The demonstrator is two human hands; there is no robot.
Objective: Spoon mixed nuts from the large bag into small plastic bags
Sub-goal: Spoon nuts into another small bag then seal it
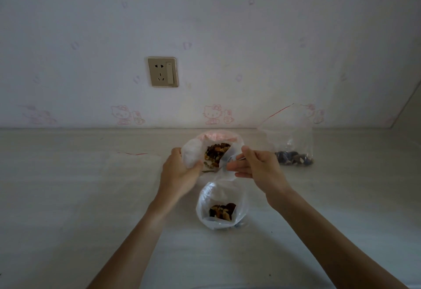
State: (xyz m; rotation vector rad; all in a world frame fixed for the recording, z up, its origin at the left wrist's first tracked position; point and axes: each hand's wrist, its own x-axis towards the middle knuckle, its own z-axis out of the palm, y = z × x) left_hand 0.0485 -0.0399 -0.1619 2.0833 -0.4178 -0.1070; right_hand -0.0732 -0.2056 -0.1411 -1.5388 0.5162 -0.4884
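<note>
Wall [227, 27] pale w/ faint pink cat print; outlet [162, 71] gold-beige, mid frame; table [68, 186] off-white; nuts [216, 155] brown/yellow; clear bags, red zip [276, 113].

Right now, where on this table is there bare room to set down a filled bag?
Bare tabletop lies left of the left hand, nearer than the flat empty bag. Also bare: right of the right hand, nearer than the zip bag. Crowded: the middle, large bag and small bag.
</note>
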